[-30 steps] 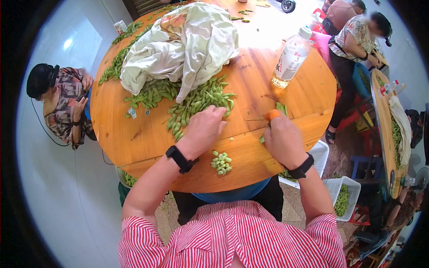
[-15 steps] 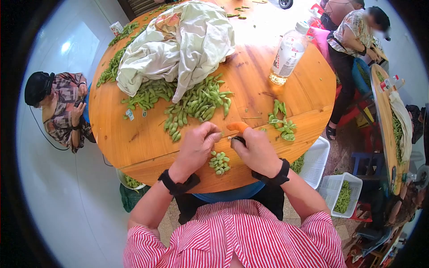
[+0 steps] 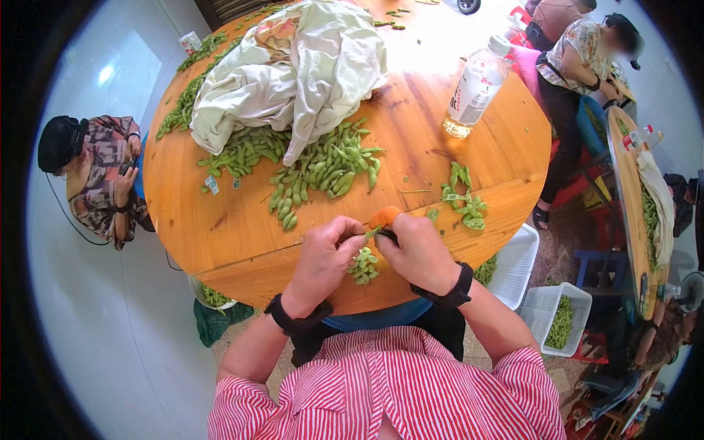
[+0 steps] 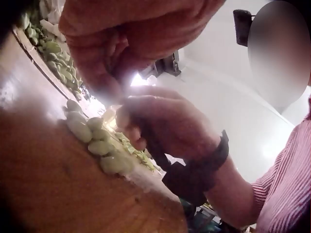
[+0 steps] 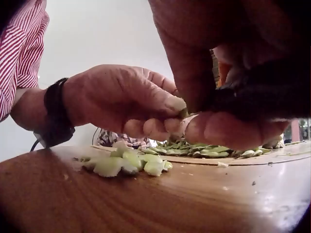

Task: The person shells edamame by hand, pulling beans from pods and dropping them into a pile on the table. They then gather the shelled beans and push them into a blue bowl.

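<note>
In the head view my left hand (image 3: 323, 253) pinches a green soybean pod (image 3: 373, 232) between thumb and forefinger. Facing it, my right hand (image 3: 422, 253) has curled fingers meeting the pod's other end. An orange cover (image 3: 384, 216) wraps a right fingertip, and a dark piece (image 5: 262, 92) lies along the thumb side in the right wrist view. Just below the hands sits a small heap of shelled beans (image 3: 362, 270), partly hidden by the left fingers. Beyond lies a pile of whole pods (image 3: 330, 172); split pods (image 3: 463, 202) lie to the right.
A crumpled pale cloth (image 3: 293, 81) covers part of the pod pile. A bottle (image 3: 475, 92) stands at the right on the round wooden table (image 3: 418, 161). White baskets (image 3: 539, 315) stand on the floor. Other people sit left and right.
My right hand came from the right, where the split pods now lie, back toward the left hand. The left hand drew back from the pile, and a pod now shows between both hands.
</note>
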The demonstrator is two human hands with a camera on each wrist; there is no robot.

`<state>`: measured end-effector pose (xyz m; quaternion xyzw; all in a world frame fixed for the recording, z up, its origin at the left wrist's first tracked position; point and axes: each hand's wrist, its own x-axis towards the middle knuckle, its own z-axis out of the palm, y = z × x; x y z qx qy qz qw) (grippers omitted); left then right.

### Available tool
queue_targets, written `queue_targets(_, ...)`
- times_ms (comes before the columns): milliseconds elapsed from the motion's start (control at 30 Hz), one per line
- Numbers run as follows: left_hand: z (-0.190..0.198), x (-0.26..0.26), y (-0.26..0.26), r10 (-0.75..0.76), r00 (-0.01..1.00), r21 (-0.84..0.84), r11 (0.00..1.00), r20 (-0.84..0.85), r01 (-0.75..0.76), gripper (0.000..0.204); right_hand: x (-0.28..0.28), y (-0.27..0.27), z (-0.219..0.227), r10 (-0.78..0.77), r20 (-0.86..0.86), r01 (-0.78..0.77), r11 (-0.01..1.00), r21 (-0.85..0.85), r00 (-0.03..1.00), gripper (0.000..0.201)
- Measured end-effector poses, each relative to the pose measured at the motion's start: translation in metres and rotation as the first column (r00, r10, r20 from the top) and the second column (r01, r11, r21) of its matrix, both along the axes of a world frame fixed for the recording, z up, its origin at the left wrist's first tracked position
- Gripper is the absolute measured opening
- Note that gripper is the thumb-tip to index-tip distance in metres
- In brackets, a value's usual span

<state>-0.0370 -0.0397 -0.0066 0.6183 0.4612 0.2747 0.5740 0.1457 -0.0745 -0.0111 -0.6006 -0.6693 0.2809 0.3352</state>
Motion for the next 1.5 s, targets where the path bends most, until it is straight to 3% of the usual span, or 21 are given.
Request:
queue_targets(67, -0.003, 0.0, -0.001, -0.015, 0.997, 0.29, 0.956, -0.077, 0.037, 0.01, -0.002, -0.001, 0.006, 0.019, 0.062, -0.019, 1.0, 0.011, 0.998, 0.013)
queue_targets(100, -0.003, 0.0, -0.002, -0.015, 0.997, 0.289, 0.957, -0.077, 0.037, 0.01, -0.003, -0.001, 0.005, 0.019, 0.062, -0.019, 1.0, 0.011, 0.998, 0.013)
queue_targets(167, -0.002, 0.0, -0.003, -0.03, 0.979, 0.568, 0.811, -0.201, 0.141, 0.009, -0.006, -0.002, 0.004, 0.036, 0.114, -0.044, 0.997, 0.069, 0.993, 0.014)
queue_targets(300, -0.002, -0.001, -0.003, -0.041, 0.977, 0.61, 0.776, -0.209, 0.163, 0.007, -0.004, -0.003, 0.002, 0.039, 0.096, -0.045, 0.997, 0.057, 0.995, 0.012)
queue_targets(333, -0.001, -0.003, -0.001, -0.074, 0.997, 0.261, 0.962, -0.018, 0.076, 0.006, 0.001, -0.002, 0.002, 0.083, 0.016, -0.083, 0.996, 0.035, 0.996, 0.011)
queue_targets(367, -0.001, -0.005, 0.001, -0.026, 0.985, -0.143, 0.988, 0.17, 0.051, 0.006, 0.005, -0.002, 0.003, 0.124, -0.064, -0.123, 0.992, 0.016, 0.99, 0.01)
queue_targets(400, 0.0, -0.008, 0.004, -0.027, 0.985, -0.143, 0.988, 0.17, 0.052, 0.006, 0.008, -0.001, 0.004, 0.123, -0.064, -0.122, 0.992, 0.016, 0.99, 0.01)
queue_targets(467, 0.003, -0.013, 0.009, -0.021, 0.927, -0.383, 0.907, 0.375, 0.176, 0.006, 0.013, 0.001, 0.009, 0.222, -0.291, -0.234, 0.972, -0.007, 0.931, 0.016)
queue_targets(600, -0.004, -0.013, 0.011, 0.028, 0.841, -0.495, 0.818, 0.541, 0.291, 0.007, 0.016, 0.003, 0.006, 0.215, -0.49, -0.288, 0.954, -0.079, 0.845, 0.02)
queue_targets(667, 0.005, -0.005, 0.005, 0.026, 0.932, -0.278, 0.957, 0.361, 0.081, 0.011, 0.016, 0.005, 0.002, 0.12, -0.401, -0.211, 0.959, -0.191, 0.908, 0.019)
queue_targets(700, 0.006, -0.003, 0.002, 0.026, 0.932, -0.279, 0.957, 0.36, 0.081, 0.011, 0.016, 0.005, 0.002, 0.12, -0.401, -0.211, 0.959, -0.191, 0.908, 0.019)
queue_targets(733, 0.007, -0.002, -0.001, -0.058, 0.983, 0.054, 0.997, 0.174, 0.05, 0.011, 0.015, 0.005, 0.002, 0.112, -0.38, -0.189, 0.967, -0.173, 0.918, 0.018)
queue_targets(767, 0.007, -0.001, -0.002, -0.072, 0.997, 0.38, 0.922, -0.036, 0.081, 0.012, 0.014, 0.004, 0.003, 0.104, -0.358, -0.168, 0.974, -0.154, 0.928, 0.018)
queue_targets(800, 0.003, -0.002, 0.001, -0.057, 0.995, 0.508, 0.856, -0.084, 0.092, 0.015, 0.013, 0.003, 0.003, 0.103, -0.36, -0.169, 0.973, -0.156, 0.927, 0.018)
queue_targets(933, 0.003, -0.001, 0.0, -0.036, 0.992, 0.501, 0.86, -0.123, 0.093, 0.014, 0.01, 0.002, 0.012, 0.111, -0.228, -0.128, 0.99, -0.058, 0.967, 0.016)
queue_targets(1000, -0.001, 0.0, -0.001, -0.026, 0.998, 0.134, 0.991, 0.065, 0.017, 0.014, 0.01, 0.002, 0.012, 0.119, -0.162, -0.123, 0.992, -0.019, 0.98, 0.014)
queue_targets(1167, -0.006, 0.002, -0.001, 0.018, 0.985, -0.067, 0.998, 0.171, -0.007, 0.016, 0.012, 0.001, 0.006, 0.183, -0.071, -0.174, 0.978, 0.116, 0.981, 0.011)
queue_targets(1500, -0.006, 0.001, 0.007, 0.131, 0.943, -0.406, 0.914, 0.304, 0.004, 0.016, 0.008, 0.005, -0.004, 0.14, -0.107, -0.127, 0.985, 0.118, 0.984, 0.012)
